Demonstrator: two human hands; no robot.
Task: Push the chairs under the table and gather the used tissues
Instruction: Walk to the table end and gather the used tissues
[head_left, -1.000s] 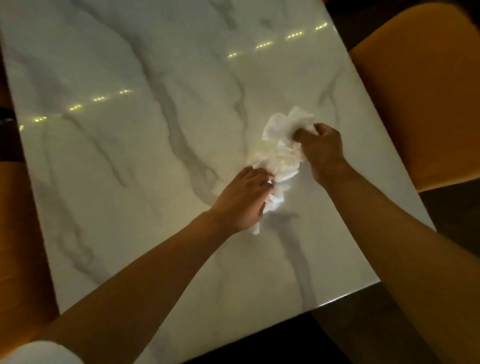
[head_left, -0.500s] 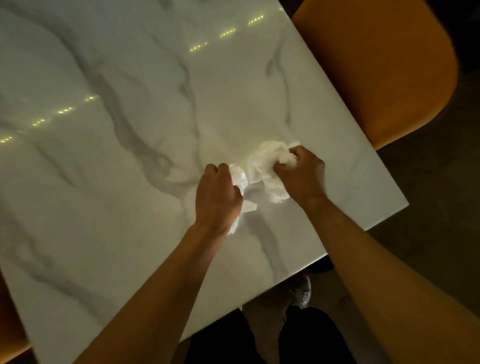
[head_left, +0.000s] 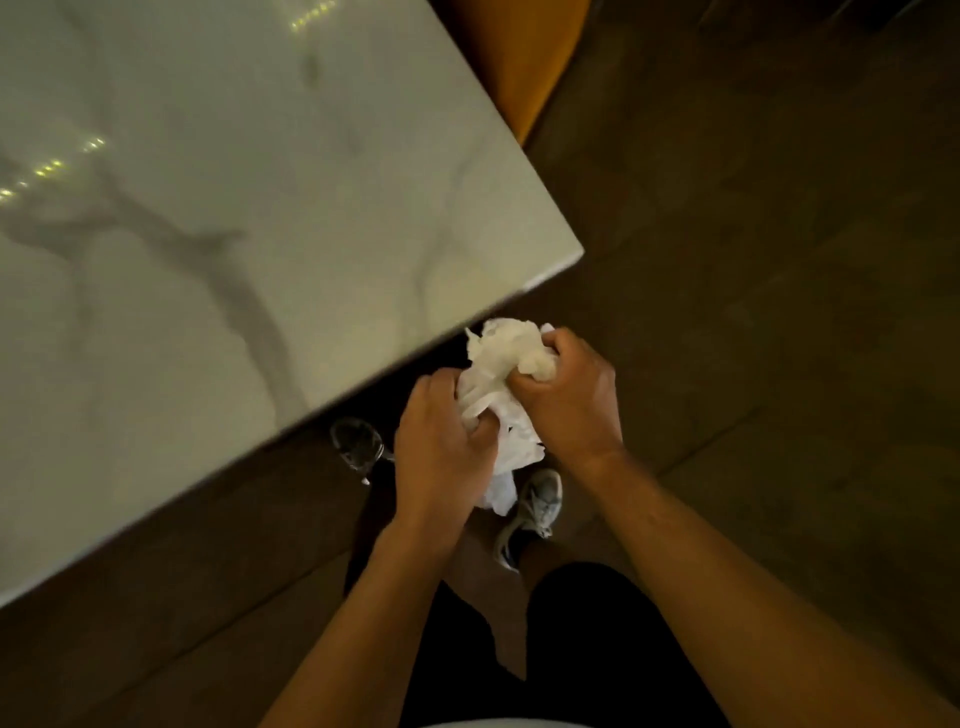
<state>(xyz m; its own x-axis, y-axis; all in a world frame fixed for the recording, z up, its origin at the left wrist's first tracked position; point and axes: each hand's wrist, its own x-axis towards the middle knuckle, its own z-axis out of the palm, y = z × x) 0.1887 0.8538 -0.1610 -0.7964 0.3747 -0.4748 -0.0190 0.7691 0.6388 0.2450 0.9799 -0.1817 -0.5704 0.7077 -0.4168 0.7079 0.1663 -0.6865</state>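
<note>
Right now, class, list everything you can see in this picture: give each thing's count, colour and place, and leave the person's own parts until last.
white marble-patterned tabletop: one, white with grey veins, upper left.
orange upholstered chair: one, orange, top centre, partly hidden behind the table's far edge.
dark brown floor: one, brown, right and bottom left.
crumpled white tissues: one bunch, white, held off the table beside its near corner.
grey sneakers: two, grey, on the floor below the hands; the other by the table edge.
left hand: one, gripping the tissues.
right hand: one, gripping the tissues.
</note>
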